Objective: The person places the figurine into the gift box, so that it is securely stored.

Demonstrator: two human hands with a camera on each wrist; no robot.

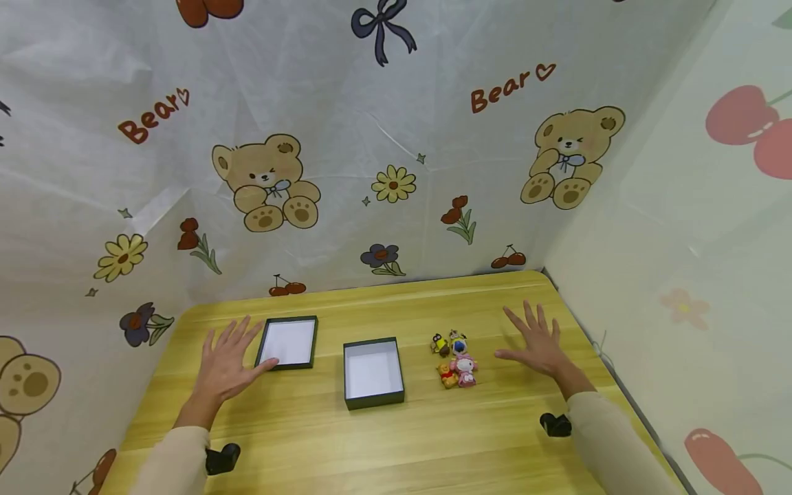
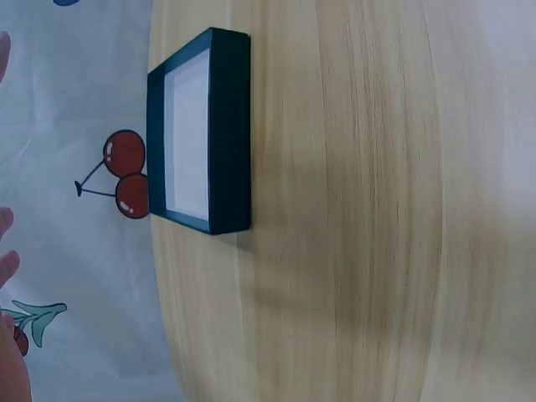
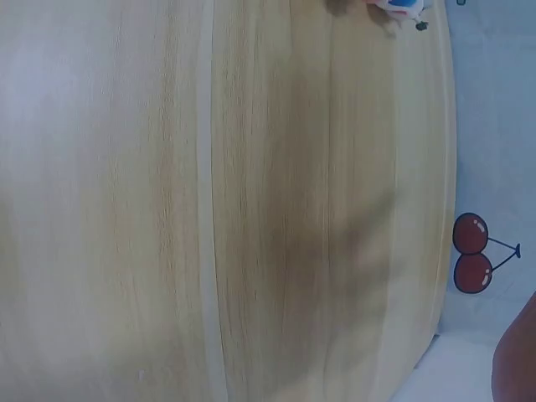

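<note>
Yellow wood desk, head view: left hand flat, fingers spread, thumb touching shallow dark box lid. Deeper open box just right of that. Right hand flat, fingers spread, holding nothing; small toy figures near its thumb side.
Left wrist view: lid on desk, fingertips at frame edge.
Right wrist view: bare desk, toy at top edge.

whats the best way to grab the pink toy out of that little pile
Probably pinch the pink toy from above and from its right side, with the right hand, which lies open nearest to it. The toy sits at the pile's near right edge, so that side is free; the yellow bear toy touches its left and a blue toy sits just behind.
</note>
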